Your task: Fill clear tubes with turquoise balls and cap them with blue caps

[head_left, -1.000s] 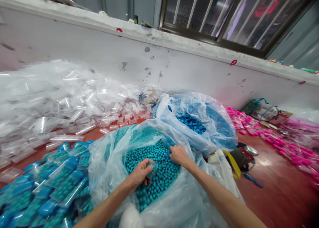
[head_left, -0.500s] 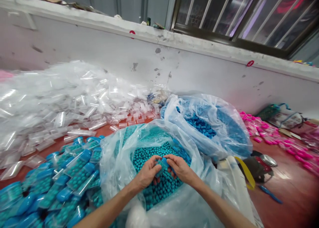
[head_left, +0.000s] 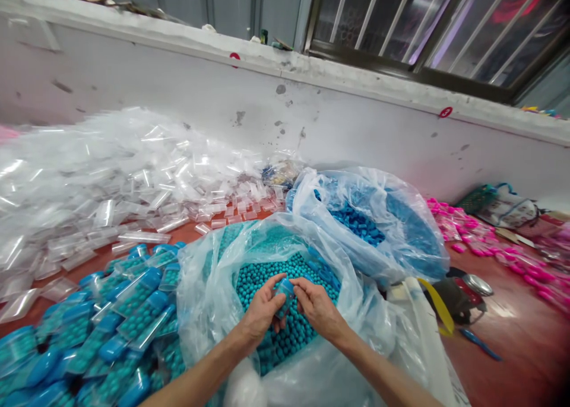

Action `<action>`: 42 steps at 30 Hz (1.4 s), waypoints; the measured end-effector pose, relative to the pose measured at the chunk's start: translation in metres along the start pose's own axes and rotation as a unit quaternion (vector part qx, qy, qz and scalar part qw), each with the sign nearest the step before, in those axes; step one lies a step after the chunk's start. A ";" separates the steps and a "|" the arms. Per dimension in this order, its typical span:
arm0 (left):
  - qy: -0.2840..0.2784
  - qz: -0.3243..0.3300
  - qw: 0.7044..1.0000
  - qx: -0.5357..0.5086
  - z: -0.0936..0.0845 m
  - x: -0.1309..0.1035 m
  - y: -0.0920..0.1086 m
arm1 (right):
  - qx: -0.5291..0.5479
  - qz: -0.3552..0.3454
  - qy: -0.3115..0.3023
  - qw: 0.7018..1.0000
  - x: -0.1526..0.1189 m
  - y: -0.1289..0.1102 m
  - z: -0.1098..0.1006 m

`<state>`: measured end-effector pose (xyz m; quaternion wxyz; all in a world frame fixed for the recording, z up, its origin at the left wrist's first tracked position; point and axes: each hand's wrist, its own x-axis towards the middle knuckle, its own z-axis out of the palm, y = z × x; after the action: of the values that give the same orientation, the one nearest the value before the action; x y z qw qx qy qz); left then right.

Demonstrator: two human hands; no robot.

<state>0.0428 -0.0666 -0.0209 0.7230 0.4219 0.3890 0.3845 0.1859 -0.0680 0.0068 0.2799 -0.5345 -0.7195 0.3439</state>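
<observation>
Over the open bag, my left hand [head_left: 260, 309] is closed around a small clear bottle with a blue cap [head_left: 285, 289]. Fingers cover part of the bottle, so its contents are hard to make out. At the cap's right edge, my right hand [head_left: 321, 307] has its thumb and fingers pinched together. Below both hands lie many round teal beads [head_left: 291, 336], inside a clear plastic bag [head_left: 209, 276] with its mouth folded wide. Several blue caps lie among the beads at the bag's far right side.
Bead-filled bottles with blue caps [head_left: 142, 315] are heaped at left. Behind them rises a pile of clear empty tubes [head_left: 107, 211]. A second bag [head_left: 414, 241] holds blue caps [head_left: 356, 223]. Pink pieces [head_left: 481, 235], a yellow strap [head_left: 439, 306] and a blue tool [head_left: 481, 343] lie at right.
The bottle has turned more upright between my hands, and its blue cap shows more clearly. My right fingers have shifted slightly down and left.
</observation>
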 end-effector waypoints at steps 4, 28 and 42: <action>0.049 0.005 0.998 0.047 0.004 -0.002 0.002 | -0.019 -0.056 -0.009 0.998 -0.005 -0.003 0.000; 0.054 0.068 0.996 0.022 0.004 -0.010 0.019 | -0.056 -0.035 -0.044 0.997 -0.009 -0.018 0.012; 0.127 0.076 0.980 0.131 0.006 -0.008 0.016 | -0.195 -0.102 0.080 0.972 -0.007 -0.018 0.039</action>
<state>0.0408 -0.0702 -0.0026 0.5751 0.4891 0.4915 0.4340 0.1478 -0.0860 -0.0030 0.2604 -0.5285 -0.7986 0.1227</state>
